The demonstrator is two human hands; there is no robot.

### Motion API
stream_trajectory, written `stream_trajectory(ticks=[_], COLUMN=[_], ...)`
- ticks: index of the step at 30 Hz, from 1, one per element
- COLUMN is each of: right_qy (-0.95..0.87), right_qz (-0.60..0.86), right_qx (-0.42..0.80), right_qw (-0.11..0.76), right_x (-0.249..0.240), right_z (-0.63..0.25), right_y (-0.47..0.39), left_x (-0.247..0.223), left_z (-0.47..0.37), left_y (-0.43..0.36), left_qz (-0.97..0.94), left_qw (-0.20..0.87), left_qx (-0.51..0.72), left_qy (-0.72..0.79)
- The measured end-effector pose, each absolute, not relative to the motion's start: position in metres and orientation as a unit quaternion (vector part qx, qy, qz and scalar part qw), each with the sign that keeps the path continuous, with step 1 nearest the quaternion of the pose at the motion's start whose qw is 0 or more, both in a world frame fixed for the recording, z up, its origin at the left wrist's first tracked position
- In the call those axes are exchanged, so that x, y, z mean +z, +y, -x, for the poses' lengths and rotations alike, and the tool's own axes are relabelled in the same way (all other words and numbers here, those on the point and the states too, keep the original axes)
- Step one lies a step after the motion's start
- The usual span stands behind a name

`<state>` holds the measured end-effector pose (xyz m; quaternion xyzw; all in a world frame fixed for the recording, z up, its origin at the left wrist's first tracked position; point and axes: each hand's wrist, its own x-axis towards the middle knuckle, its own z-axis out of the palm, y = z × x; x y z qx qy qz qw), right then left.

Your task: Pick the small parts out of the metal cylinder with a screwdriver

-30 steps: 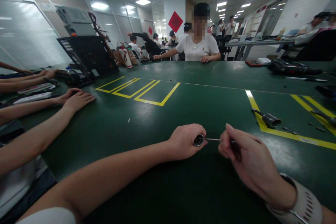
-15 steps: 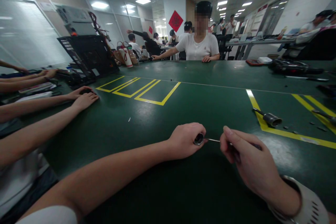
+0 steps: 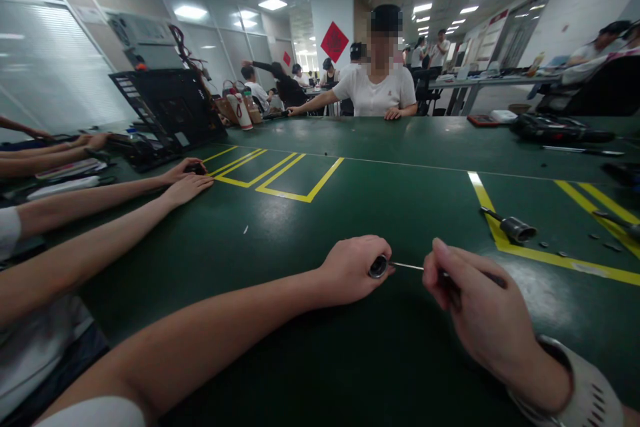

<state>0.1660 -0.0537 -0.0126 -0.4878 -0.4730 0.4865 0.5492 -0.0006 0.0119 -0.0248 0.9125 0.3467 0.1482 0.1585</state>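
My left hand (image 3: 353,270) rests on the green table, closed round a metal cylinder (image 3: 379,266) whose hollow round end faces me; the rest of it is hidden in my fist. My right hand (image 3: 475,300) is closed on a screwdriver (image 3: 407,266). Its thin shaft points left, with the tip at the fingers of my left hand beside the cylinder. Most of the dark handle is covered by my palm. Whether the tip touches the cylinder cannot be seen.
Right of my hands lies a metal cup-shaped part with a dark stem (image 3: 517,229), near small loose pieces (image 3: 563,254) and yellow tape (image 3: 530,252). A co-worker's hands (image 3: 190,190) are on the table at left. Another person (image 3: 380,87) sits opposite. A black panel (image 3: 170,103) stands back left.
My right hand has shifted slightly right, showing a little more of the shaft. My left hand stays in place. The co-worker's hands at left have slid right, to the yellow tape.
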Motion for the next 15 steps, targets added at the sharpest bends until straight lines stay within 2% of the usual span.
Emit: stream_trajectory(ticks=[4, 11, 15], right_qy=[-0.582, -0.406, -0.353], right_qz=[0.498, 0.455, 0.429], right_qx=[0.423, 0.568, 0.614], right_qw=[0.485, 0.553, 0.56], right_x=[-0.011, -0.014, -0.015], right_z=[-0.166, -0.166, -0.165], right_y=[-0.058, -0.049, -0.047], left_x=[-0.024, -0.022, -0.023], left_z=[0.0, 0.0, 0.001], left_y=[0.011, 0.01, 0.01], left_qz=[-0.917, -0.91, -0.911], left_qw=[0.146, 0.163, 0.168], left_qx=[0.147, 0.15, 0.153], left_qy=[0.341, 0.351, 0.343])
